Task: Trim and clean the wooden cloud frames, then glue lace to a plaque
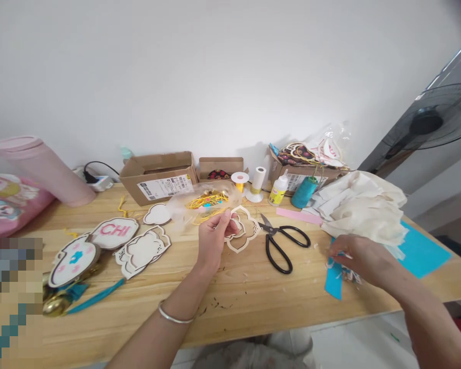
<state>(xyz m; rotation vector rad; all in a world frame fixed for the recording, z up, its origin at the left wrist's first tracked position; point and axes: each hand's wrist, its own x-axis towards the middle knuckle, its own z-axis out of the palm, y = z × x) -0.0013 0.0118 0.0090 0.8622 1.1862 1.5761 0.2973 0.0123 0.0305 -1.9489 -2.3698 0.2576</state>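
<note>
My left hand (213, 240) is closed on a cloud-shaped wooden frame cutout (244, 231), held just above the wooden table (238, 292) at its middle. My right hand (359, 257) rests on the table at the right, fingers pinched on a blue strip of paper or cloth (334, 282) among white scraps. Black scissors (281, 242) lie open between the two hands. A silver bangle (173, 316) is on my left wrist.
Finished wooden cloud pieces (143, 250), a "CHI" plaque (113, 231) and a round pink ornament (74, 262) lie left. Cardboard boxes (158, 177), thread spools (304, 191), a glue bottle (278, 190) line the back. Cream cloth (363, 207), a blue sheet (422, 252) and a fan (430, 119) are right.
</note>
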